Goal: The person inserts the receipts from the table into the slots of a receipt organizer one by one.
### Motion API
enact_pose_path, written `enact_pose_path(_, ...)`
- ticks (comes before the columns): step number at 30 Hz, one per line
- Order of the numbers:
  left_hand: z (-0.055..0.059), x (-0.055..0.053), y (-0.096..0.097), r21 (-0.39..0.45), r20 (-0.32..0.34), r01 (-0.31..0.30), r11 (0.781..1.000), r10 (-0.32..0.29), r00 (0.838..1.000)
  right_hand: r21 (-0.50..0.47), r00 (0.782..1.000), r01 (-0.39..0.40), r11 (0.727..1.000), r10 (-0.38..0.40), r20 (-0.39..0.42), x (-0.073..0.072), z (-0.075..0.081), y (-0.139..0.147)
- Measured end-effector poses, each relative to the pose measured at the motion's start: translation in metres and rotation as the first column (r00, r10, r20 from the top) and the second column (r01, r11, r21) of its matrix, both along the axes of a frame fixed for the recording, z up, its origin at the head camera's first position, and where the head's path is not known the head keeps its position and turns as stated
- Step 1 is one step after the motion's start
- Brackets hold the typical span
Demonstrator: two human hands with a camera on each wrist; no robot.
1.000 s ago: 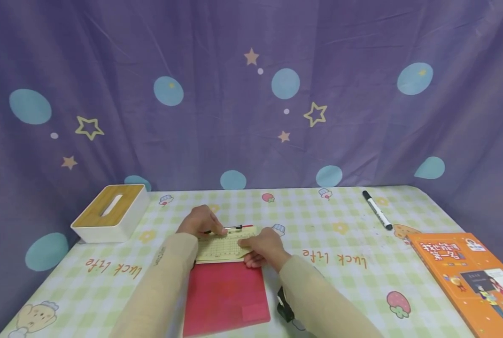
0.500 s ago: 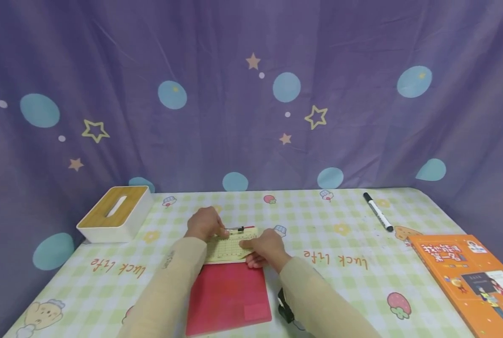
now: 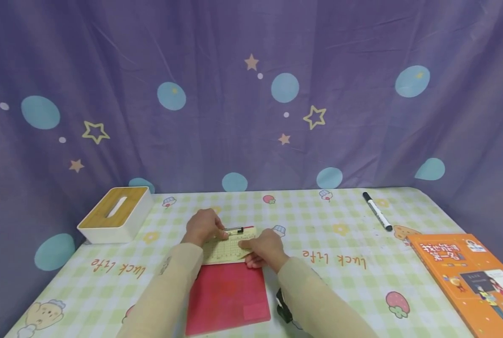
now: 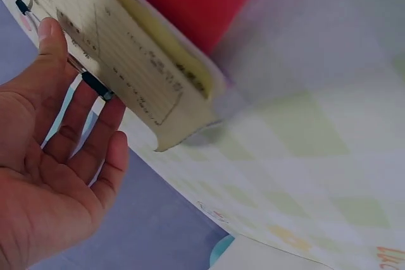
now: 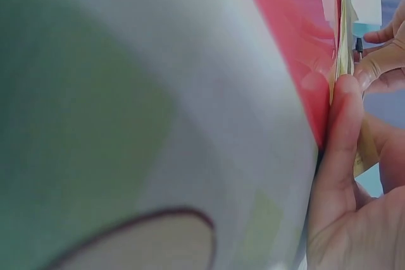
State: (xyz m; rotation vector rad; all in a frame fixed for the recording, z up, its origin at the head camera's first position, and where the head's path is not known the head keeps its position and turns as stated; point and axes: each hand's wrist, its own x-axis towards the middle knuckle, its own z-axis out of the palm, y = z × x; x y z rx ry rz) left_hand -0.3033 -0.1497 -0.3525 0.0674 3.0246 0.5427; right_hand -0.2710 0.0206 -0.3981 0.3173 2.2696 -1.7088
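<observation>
A stack of pale yellow printed slips (image 3: pixel 226 252) lies over the far end of a red folder (image 3: pixel 228 300). A thin metal clip (image 3: pixel 234 230) with black ends runs along the slips' far edge. My left hand (image 3: pixel 203 226) holds that edge at the clip. In the left wrist view, its thumb presses on the printed side and the other fingers lie behind the clip (image 4: pixel 96 85). My right hand (image 3: pixel 267 247) pinches the right edge of the slips, thumb on top. The right wrist view shows the slips (image 5: pixel 345 23) edge-on by its fingertips.
A white tissue box (image 3: pixel 115 213) with a wooden lid stands at the back left. A black-and-white marker (image 3: pixel 377 211) lies at the back right, beyond an orange book (image 3: pixel 467 277). Some black object (image 3: pixel 283 307) shows beside my right sleeve. A purple curtain (image 3: pixel 217 136) hangs behind the table.
My left hand appears slightly farther right at the clip, while the head view has shifted a little. The right hand keeps its pinch on the slips, which stay over the folder.
</observation>
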Motion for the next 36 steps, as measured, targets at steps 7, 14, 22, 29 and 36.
enact_pose_path(7,-0.006,-0.001,-0.005,0.023,-0.025,0.03,0.999,-0.03,0.999,0.012,1.0,0.001,1.0,-0.001,-0.007,-0.002,-0.002,-0.001)
enact_pose_path(14,-0.009,-0.001,-0.005,0.028,-0.034,0.019,0.999,-0.018,0.999,0.017,1.0,0.002,1.0,-0.002,-0.007,-0.003,-0.005,-0.001)
enact_pose_path(22,-0.013,0.001,-0.004,0.012,-0.084,0.027,1.0,-0.025,0.996,0.019,1.0,0.001,1.0,-0.001,-0.007,-0.002,-0.003,0.0)
enact_pose_path(29,-0.021,0.004,-0.006,0.002,-0.114,0.045,0.999,-0.044,0.993,-0.01,1.0,-0.029,1.0,0.029,-0.012,0.004,0.003,0.003)
enact_pose_path(36,-0.021,0.021,-0.013,-0.009,-0.025,0.127,0.992,-0.127,0.992,-0.034,1.0,-0.023,0.999,0.024,0.011,0.0,-0.002,0.003)
